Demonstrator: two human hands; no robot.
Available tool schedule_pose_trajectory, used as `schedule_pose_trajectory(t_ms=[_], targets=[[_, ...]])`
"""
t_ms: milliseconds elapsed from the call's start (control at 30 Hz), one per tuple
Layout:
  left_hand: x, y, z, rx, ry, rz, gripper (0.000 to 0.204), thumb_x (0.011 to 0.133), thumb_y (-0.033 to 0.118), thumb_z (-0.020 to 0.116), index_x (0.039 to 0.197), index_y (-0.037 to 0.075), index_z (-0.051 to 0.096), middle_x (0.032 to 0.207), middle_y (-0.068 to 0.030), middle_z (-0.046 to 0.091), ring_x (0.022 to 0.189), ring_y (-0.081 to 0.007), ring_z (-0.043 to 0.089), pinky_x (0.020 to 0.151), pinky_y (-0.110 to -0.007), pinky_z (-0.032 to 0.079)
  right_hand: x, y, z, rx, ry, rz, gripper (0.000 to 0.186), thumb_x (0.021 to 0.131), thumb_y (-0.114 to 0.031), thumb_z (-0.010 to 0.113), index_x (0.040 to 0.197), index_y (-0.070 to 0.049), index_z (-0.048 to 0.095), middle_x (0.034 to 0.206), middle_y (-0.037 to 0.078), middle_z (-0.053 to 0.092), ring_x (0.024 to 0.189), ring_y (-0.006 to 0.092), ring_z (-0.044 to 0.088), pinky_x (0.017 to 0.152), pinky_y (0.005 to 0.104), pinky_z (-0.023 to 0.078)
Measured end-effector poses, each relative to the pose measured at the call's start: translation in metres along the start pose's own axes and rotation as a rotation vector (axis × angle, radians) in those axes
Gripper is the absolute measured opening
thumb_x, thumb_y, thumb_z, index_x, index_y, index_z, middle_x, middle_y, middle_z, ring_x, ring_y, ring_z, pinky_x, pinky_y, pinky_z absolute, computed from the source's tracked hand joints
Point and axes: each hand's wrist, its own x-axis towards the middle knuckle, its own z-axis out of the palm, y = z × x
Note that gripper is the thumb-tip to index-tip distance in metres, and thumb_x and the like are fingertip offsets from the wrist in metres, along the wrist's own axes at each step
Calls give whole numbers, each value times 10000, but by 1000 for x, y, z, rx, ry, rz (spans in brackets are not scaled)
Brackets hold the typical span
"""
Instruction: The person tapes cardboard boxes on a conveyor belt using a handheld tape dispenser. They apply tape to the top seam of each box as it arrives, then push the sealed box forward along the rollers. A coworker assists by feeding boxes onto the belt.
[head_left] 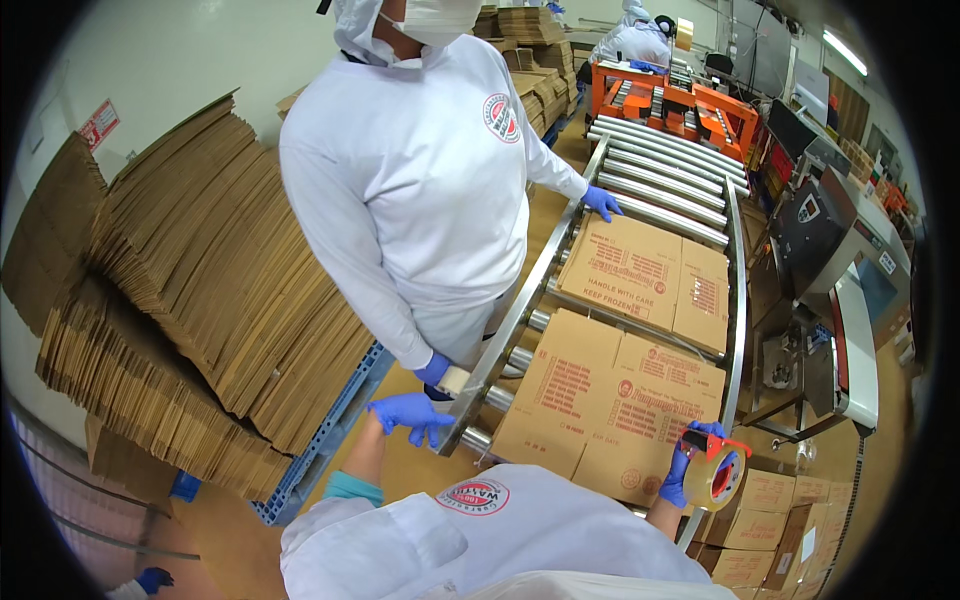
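My right hand (676, 478), in a blue glove, grips a red-handled tape dispenser (716, 476) with a roll of clear tape, beside the near cardboard box (605, 400). My left hand (410, 416), also blue-gloved, is open with fingers extended at the near left corner of the roller conveyor (520, 318). Nothing shows in it. The near box lies closed on the rollers, red print on its top. Just beyond sits a second cardboard box (645, 270). A co-worker's gloved hand (602, 203) rests at its far edge; their other hand (434, 370) holds a cream-coloured object.
The co-worker (420, 170) stands left of the conveyor. Stacks of flattened cardboard (220, 270) lean over a blue pallet (330, 430) at left. Orange-framed machinery (670, 105) stands at the conveyor's far end. More boxes (765, 510) are stacked low at right. Another gloved hand (154, 580) shows at lower left.
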Motion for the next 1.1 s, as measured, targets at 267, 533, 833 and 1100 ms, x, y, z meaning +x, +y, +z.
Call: schedule_pose_trajectory(t_ms=[267,533,833,1100], targets=[[22,-37,47,293,-670,-165,603,849,549,424,697,20,671,511,-95,576,423,-166,532,527,-303,468,4,18,-13,-57,106,28,388,786,-394,635,903,-54,489,844,68,517,869,232,524,908,437,389],[26,29,9,176,-197,70,447,876,461,457,907,79,685,599,-83,622,580,-124,596,656,-264,460,6,43,-32,90,107,134,390,781,-414,629,911,-89,456,852,36,518,841,227,521,894,480,394],[89,21,66,360,488,528,818,739,307,680,1374,50,234,1378,-230,274,1261,-352,310,1053,-351,258,10,16,-20,-281,-207,278,428,768,-461,621,916,-112,424,877,58,517,869,244,518,909,499,375],[91,27,88,-8,347,538,840,747,236,659,1388,32,156,1369,-249,292,1250,-334,345,1033,-347,293,0,15,-1,-530,-129,244,402,747,-391,640,914,-71,463,882,81,550,886,250,536,911,470,378]])
